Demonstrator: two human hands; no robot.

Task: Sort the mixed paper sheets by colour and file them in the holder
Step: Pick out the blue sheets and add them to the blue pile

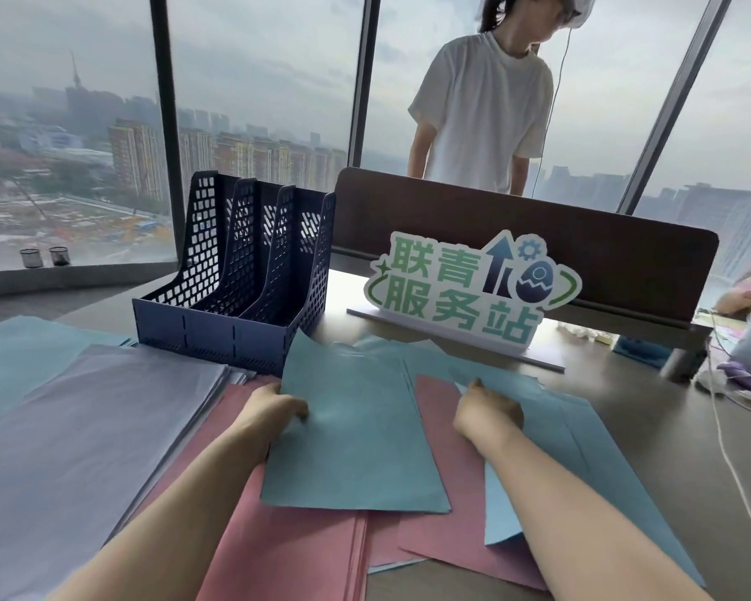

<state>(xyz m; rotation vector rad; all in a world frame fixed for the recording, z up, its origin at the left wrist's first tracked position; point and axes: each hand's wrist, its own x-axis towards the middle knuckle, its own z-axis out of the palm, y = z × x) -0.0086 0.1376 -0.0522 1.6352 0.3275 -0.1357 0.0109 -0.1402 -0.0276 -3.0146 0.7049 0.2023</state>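
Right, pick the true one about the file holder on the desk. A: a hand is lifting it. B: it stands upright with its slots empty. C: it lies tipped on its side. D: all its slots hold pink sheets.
B: the dark blue file holder stands upright on the desk, no paper shows in its slots, and both the left hand and the right hand are on the blue sheets in front.

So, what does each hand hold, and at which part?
Left hand grips a blue sheet at its left edge. Right hand touches other blue sheets; grip unclear.
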